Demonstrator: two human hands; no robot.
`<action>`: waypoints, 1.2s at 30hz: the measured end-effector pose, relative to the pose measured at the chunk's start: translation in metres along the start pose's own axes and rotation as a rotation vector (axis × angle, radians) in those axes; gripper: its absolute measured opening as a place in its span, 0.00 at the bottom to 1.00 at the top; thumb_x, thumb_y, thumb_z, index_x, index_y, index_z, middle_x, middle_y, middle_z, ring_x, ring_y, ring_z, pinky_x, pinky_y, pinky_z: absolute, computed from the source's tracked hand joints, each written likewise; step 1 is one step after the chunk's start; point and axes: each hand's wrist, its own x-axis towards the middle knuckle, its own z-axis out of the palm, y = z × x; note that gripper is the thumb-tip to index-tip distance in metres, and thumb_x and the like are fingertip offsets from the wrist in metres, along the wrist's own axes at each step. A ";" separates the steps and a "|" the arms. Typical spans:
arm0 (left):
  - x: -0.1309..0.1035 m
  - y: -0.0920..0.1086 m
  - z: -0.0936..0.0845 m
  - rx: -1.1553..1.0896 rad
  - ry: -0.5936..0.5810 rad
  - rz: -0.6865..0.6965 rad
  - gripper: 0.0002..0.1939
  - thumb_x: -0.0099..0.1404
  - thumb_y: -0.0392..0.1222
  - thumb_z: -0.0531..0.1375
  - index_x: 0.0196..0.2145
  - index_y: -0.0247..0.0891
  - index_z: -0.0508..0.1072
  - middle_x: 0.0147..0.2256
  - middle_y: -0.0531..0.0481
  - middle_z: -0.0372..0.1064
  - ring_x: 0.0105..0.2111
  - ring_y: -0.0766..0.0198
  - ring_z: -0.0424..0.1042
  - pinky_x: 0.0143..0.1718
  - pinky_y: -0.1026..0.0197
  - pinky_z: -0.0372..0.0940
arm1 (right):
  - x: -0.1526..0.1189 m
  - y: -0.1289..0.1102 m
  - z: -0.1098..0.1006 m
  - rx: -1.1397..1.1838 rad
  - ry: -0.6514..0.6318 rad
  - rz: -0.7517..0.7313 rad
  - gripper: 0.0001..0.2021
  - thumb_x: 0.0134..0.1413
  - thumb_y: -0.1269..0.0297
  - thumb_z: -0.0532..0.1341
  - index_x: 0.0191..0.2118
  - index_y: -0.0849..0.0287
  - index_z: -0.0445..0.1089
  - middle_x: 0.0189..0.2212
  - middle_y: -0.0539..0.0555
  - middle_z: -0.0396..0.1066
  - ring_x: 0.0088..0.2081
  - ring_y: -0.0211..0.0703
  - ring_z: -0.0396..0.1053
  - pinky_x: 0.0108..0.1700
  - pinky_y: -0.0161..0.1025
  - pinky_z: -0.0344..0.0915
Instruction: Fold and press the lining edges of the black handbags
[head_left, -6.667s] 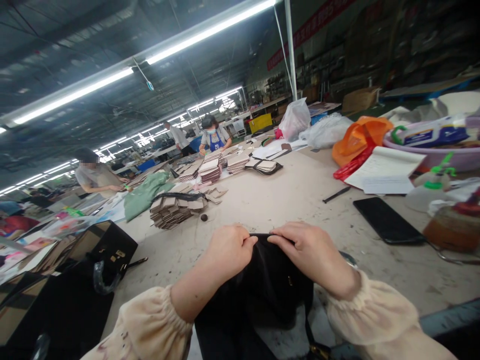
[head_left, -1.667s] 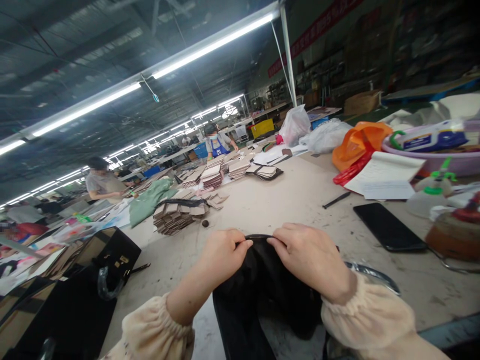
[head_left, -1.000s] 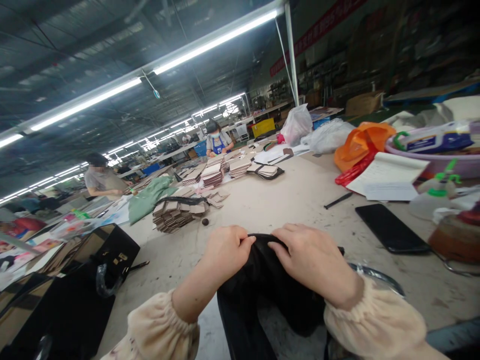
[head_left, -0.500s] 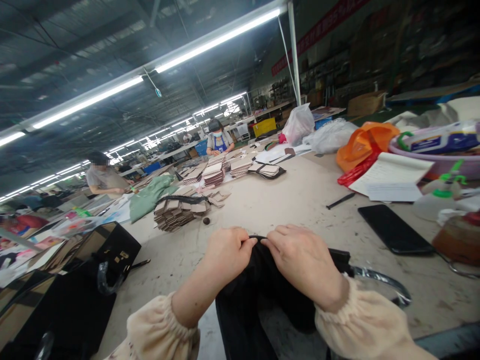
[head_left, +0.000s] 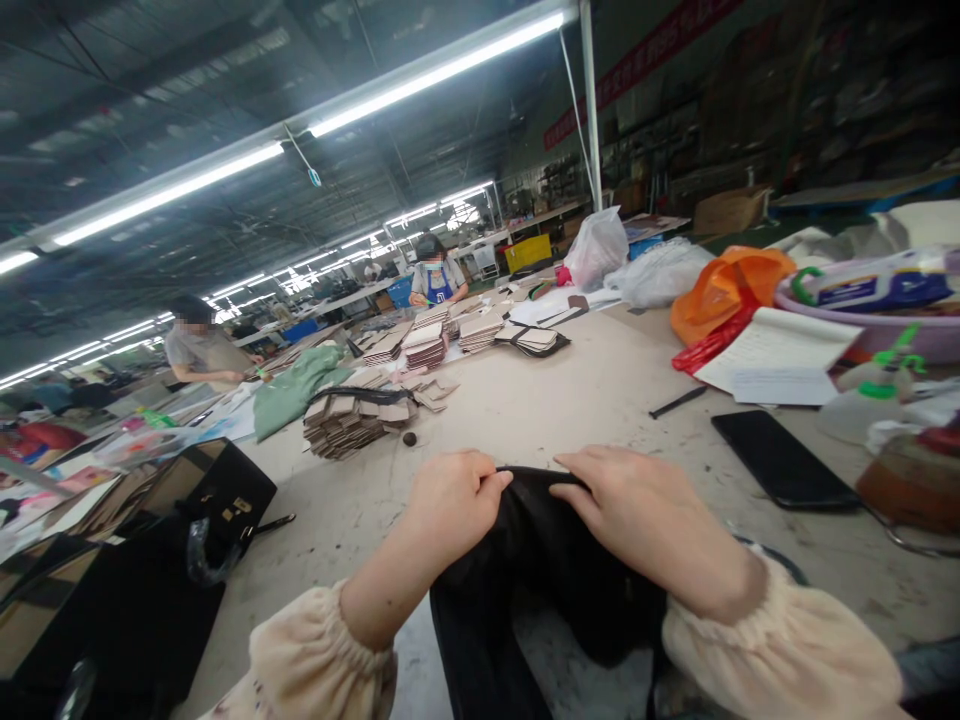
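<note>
A black bag (head_left: 480, 610) lies in front of me, its top edge raised toward me. My left hand (head_left: 459, 505) is closed on that edge, thumb and fingertips pinching it. Farther right along the same edge is my right hand (head_left: 637, 515), with its thumb on the near side and fingers on the far side, the black edge running between them. The two hands are a short gap apart. Behind my right wrist shows part of a curved handle (head_left: 784, 562). Most of the bag's right side is hidden by my right hand and sleeve.
Finished-looking black handbags (head_left: 135, 590) stand at the left. Stacked brown pieces (head_left: 352, 425) and a green cloth (head_left: 296, 385) lie beyond. At right are a black phone (head_left: 780, 455), a notebook (head_left: 780, 355), a spray bottle (head_left: 862, 400) and a purple basin (head_left: 832, 325). Co-workers sit farther back.
My right hand has moved right along the bag's edge, its thumb and fingers spreading a little, widening the gap between the hands. My left hand has stayed nearly in place.
</note>
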 end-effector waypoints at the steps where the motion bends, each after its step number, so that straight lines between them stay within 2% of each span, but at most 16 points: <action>1: 0.000 0.000 0.000 -0.004 -0.003 -0.001 0.18 0.65 0.47 0.53 0.21 0.37 0.71 0.25 0.49 0.71 0.28 0.65 0.66 0.29 0.63 0.51 | -0.002 0.005 -0.003 -0.014 -0.016 0.017 0.06 0.56 0.58 0.59 0.37 0.52 0.71 0.31 0.48 0.73 0.33 0.43 0.70 0.32 0.39 0.53; 4: 0.001 0.001 -0.001 -0.010 -0.009 -0.006 0.18 0.65 0.47 0.53 0.22 0.37 0.71 0.26 0.49 0.72 0.29 0.64 0.67 0.30 0.63 0.52 | -0.004 0.014 -0.009 -0.016 -0.069 0.002 0.07 0.55 0.57 0.60 0.36 0.50 0.72 0.31 0.47 0.74 0.34 0.43 0.71 0.33 0.39 0.54; 7: 0.001 0.002 -0.002 -0.002 -0.015 -0.016 0.19 0.65 0.48 0.53 0.21 0.37 0.71 0.26 0.49 0.72 0.29 0.64 0.67 0.30 0.63 0.53 | -0.002 0.011 -0.010 -0.006 -0.089 -0.020 0.08 0.58 0.57 0.57 0.34 0.51 0.72 0.29 0.47 0.73 0.32 0.42 0.71 0.32 0.39 0.53; 15: 0.002 0.000 0.000 0.007 0.029 0.007 0.19 0.64 0.47 0.54 0.20 0.36 0.70 0.23 0.50 0.70 0.26 0.65 0.66 0.28 0.63 0.53 | 0.002 -0.010 0.001 -0.016 0.053 -0.038 0.12 0.60 0.61 0.55 0.26 0.54 0.67 0.25 0.49 0.68 0.29 0.41 0.66 0.32 0.41 0.49; 18: 0.002 -0.001 0.000 -0.088 0.016 0.046 0.17 0.63 0.47 0.56 0.20 0.36 0.72 0.23 0.50 0.71 0.26 0.65 0.67 0.29 0.64 0.56 | 0.002 -0.011 0.003 -0.030 0.093 -0.042 0.12 0.59 0.62 0.55 0.25 0.55 0.67 0.24 0.49 0.68 0.29 0.41 0.65 0.32 0.41 0.49; 21: -0.006 -0.005 -0.006 -0.274 0.042 0.054 0.12 0.60 0.46 0.60 0.23 0.37 0.75 0.33 0.48 0.75 0.35 0.62 0.73 0.39 0.64 0.62 | -0.001 -0.013 0.002 -0.026 0.108 -0.049 0.12 0.60 0.63 0.55 0.25 0.55 0.67 0.24 0.49 0.68 0.29 0.41 0.65 0.32 0.40 0.49; 23: -0.019 -0.008 -0.013 -0.367 0.123 0.032 0.10 0.56 0.47 0.63 0.30 0.38 0.77 0.44 0.45 0.73 0.47 0.58 0.71 0.50 0.60 0.61 | -0.003 -0.013 0.000 -0.027 0.115 -0.044 0.12 0.60 0.63 0.55 0.26 0.55 0.67 0.24 0.49 0.68 0.29 0.41 0.65 0.32 0.40 0.49; 25: -0.039 -0.010 -0.019 -0.425 0.201 -0.020 0.19 0.55 0.49 0.63 0.44 0.40 0.75 0.55 0.44 0.65 0.55 0.54 0.64 0.56 0.55 0.57 | -0.006 -0.014 -0.003 -0.034 0.125 -0.026 0.12 0.60 0.63 0.55 0.25 0.55 0.67 0.24 0.49 0.68 0.29 0.41 0.66 0.32 0.39 0.49; 27: -0.066 -0.007 -0.018 -0.500 0.214 -0.110 0.28 0.59 0.51 0.60 0.56 0.44 0.65 0.62 0.45 0.53 0.60 0.53 0.55 0.57 0.52 0.57 | -0.008 -0.014 -0.005 -0.043 0.135 -0.007 0.12 0.59 0.63 0.56 0.25 0.55 0.67 0.24 0.50 0.68 0.28 0.41 0.66 0.31 0.39 0.49; 30: -0.109 0.007 0.001 -0.638 0.150 -0.306 0.39 0.59 0.52 0.60 0.64 0.42 0.51 0.64 0.44 0.46 0.63 0.50 0.48 0.59 0.48 0.54 | -0.013 -0.015 -0.007 -0.051 0.155 0.005 0.12 0.59 0.63 0.55 0.25 0.56 0.67 0.23 0.50 0.68 0.28 0.41 0.66 0.31 0.39 0.49; 32: -0.133 0.020 0.019 -0.819 0.151 -0.403 0.44 0.58 0.51 0.60 0.66 0.40 0.43 0.64 0.42 0.48 0.62 0.50 0.52 0.60 0.48 0.55 | -0.017 -0.018 -0.008 -0.053 0.168 0.002 0.12 0.59 0.63 0.55 0.25 0.56 0.67 0.23 0.50 0.68 0.27 0.42 0.66 0.30 0.39 0.49; 34: -0.148 0.030 0.033 -0.953 0.174 -0.475 0.47 0.58 0.48 0.59 0.66 0.38 0.36 0.63 0.42 0.48 0.62 0.52 0.52 0.61 0.50 0.52 | -0.020 -0.020 -0.009 -0.053 0.175 -0.007 0.12 0.60 0.63 0.55 0.25 0.56 0.67 0.23 0.50 0.68 0.27 0.42 0.66 0.30 0.40 0.49; 36: -0.154 0.036 0.036 -1.051 0.162 -0.507 0.45 0.58 0.42 0.57 0.66 0.38 0.36 0.64 0.44 0.48 0.63 0.55 0.50 0.63 0.52 0.50 | -0.025 -0.021 -0.011 -0.056 0.181 -0.013 0.12 0.60 0.63 0.55 0.25 0.56 0.67 0.23 0.50 0.69 0.27 0.43 0.67 0.30 0.40 0.50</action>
